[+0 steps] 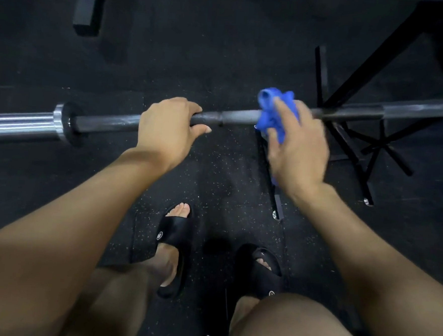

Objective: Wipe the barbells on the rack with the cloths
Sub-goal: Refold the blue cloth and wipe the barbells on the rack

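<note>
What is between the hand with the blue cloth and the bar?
Only the blue cloth itself. The right hand holds it bunched against the dark bar, so the cloth lies between palm and metal, as wiping needs. Nothing else visible blocks it. The left hand grips the bar further left, apart from the cloth.

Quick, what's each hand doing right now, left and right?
Left hand: closed, gripping the barbell shaft.
Right hand: closed on the blue cloth, holding it against the bar.
</note>
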